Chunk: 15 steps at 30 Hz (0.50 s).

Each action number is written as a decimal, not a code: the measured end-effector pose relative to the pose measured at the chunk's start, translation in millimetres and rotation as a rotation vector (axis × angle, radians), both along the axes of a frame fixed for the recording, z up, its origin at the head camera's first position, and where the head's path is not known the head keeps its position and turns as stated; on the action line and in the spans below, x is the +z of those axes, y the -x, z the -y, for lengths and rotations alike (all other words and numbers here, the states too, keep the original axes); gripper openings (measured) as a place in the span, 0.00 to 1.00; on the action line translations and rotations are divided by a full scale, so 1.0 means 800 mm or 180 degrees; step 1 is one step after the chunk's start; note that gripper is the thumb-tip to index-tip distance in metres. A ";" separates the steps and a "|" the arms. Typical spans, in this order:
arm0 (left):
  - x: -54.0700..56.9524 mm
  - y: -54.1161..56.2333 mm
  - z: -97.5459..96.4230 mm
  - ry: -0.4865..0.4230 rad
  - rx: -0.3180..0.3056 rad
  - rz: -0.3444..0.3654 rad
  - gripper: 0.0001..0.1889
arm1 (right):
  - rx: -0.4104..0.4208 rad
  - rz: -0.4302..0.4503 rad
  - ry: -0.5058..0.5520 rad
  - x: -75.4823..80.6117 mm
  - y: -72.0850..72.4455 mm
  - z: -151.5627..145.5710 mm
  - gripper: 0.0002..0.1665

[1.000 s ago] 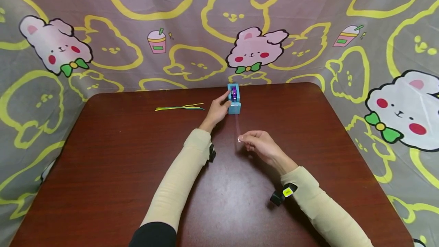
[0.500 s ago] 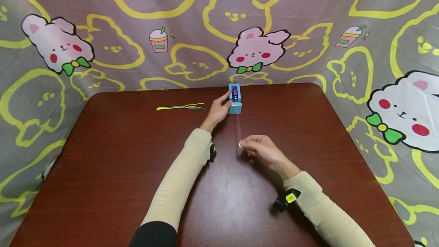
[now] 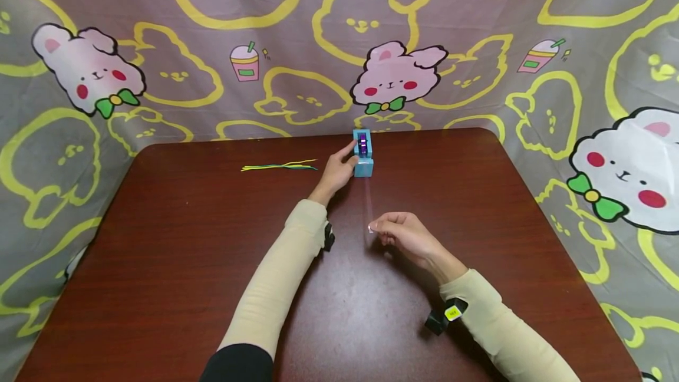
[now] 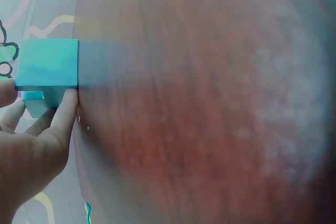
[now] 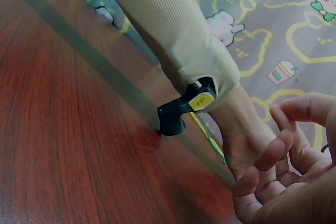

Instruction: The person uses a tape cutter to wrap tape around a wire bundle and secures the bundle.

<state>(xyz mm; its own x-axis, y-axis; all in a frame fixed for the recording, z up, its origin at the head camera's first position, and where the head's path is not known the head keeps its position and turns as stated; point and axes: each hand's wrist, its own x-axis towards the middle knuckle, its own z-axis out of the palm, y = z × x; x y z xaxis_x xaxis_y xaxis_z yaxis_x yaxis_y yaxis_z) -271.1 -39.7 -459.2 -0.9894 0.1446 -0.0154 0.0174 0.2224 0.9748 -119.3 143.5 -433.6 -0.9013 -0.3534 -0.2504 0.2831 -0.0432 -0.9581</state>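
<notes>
A light-blue tape dispenser (image 3: 363,168) with a purple roll stands at the far edge of the table. My left hand (image 3: 337,173) grips it from the left, thumb and fingers against its sides; the left wrist view shows the dispenser (image 4: 48,62) held between them. From its front a strip of clear tape (image 3: 368,199) stretches toward me over the tabletop. My right hand (image 3: 408,237) pinches the strip's loose end between thumb and forefinger. In the right wrist view the fingers of the right hand (image 5: 302,169) are curled, and the tape is hard to make out.
Yellow and teal twisted strands (image 3: 279,165) lie left of the dispenser on the brown table (image 3: 175,252). A patterned cloth (image 3: 297,28) hangs behind and beside the table. Black wrist cameras (image 3: 445,315) sit on both forearms.
My right hand has drawn the tape end toward me, lengthening the strip, with less motion in the last half second. The left hand and dispenser stay in place.
</notes>
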 end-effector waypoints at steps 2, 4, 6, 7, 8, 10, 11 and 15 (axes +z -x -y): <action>0.000 0.000 0.000 -0.0007 -0.0006 -0.0007 0.26 | -0.0005 0.0017 -0.0016 0.001 -0.002 0.000 0.07; 0.000 0.000 0.000 -0.0017 -0.0007 -0.0007 0.26 | -0.0017 0.0020 0.0012 0.001 -0.002 0.000 0.07; -0.001 0.000 0.000 -0.0022 -0.0001 0.0000 0.26 | -0.0021 0.0023 0.0054 0.001 -0.003 -0.001 0.07; -0.001 0.000 0.000 -0.0022 0.0004 0.0004 0.26 | -0.0023 0.0025 0.0078 0.001 -0.003 -0.001 0.07; -0.001 0.000 0.000 -0.0020 0.0014 0.0007 0.26 | -0.0024 0.0023 0.0100 0.001 -0.003 -0.001 0.07; -0.001 0.000 -0.001 0.0009 0.0036 -0.0006 0.26 | -0.0013 0.0015 0.0144 0.001 -0.004 -0.002 0.08; 0.000 0.000 -0.001 0.0031 0.0051 -0.0025 0.26 | -0.0006 0.0012 0.0162 0.002 -0.003 -0.003 0.08; 0.004 0.003 0.000 0.0292 0.0143 -0.0270 0.24 | 0.0023 -0.0021 0.0174 0.004 -0.003 -0.004 0.09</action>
